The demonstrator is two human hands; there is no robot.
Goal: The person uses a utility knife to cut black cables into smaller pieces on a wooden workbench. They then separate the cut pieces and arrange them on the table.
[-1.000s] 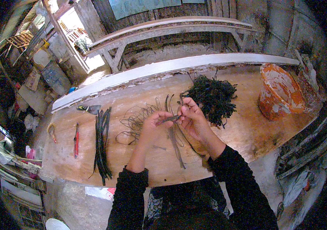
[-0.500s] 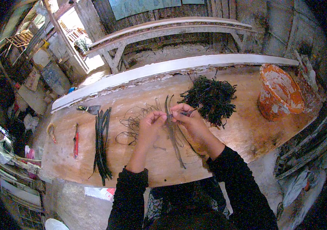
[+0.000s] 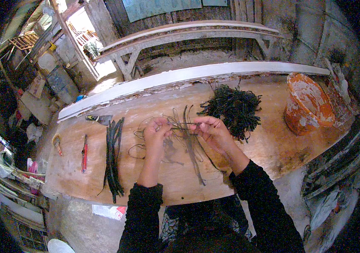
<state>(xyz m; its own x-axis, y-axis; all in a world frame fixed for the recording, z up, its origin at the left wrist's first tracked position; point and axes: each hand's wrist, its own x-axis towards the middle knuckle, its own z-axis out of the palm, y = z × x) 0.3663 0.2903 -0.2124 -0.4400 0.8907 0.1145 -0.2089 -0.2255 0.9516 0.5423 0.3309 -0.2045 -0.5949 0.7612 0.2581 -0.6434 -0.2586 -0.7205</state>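
Note:
Both hands are raised over the middle of a wooden workbench [image 3: 268, 152]. My left hand [image 3: 156, 131] and my right hand [image 3: 211, 130] pinch the two ends of a short dark strip [image 3: 184, 123] stretched level between them. Under the hands lie loose dark strips and thin wire loops [image 3: 188, 147] on the wood. A tangled pile of dark strips [image 3: 232, 110] sits just beyond my right hand. A tidy bundle of long dark strips [image 3: 112, 158] lies to the left of my left hand.
An orange, paint-stained bucket [image 3: 308, 105] stands at the bench's right end. A red-handled tool [image 3: 84, 154], pliers [image 3: 56, 142] and a scraper [image 3: 97, 119] lie at the left. A white plank [image 3: 188, 76] borders the far edge, with a wooden bench [image 3: 188, 36] behind it.
My hands have drawn apart a little, the left one shifting left, so the short strip now stretches level between them.

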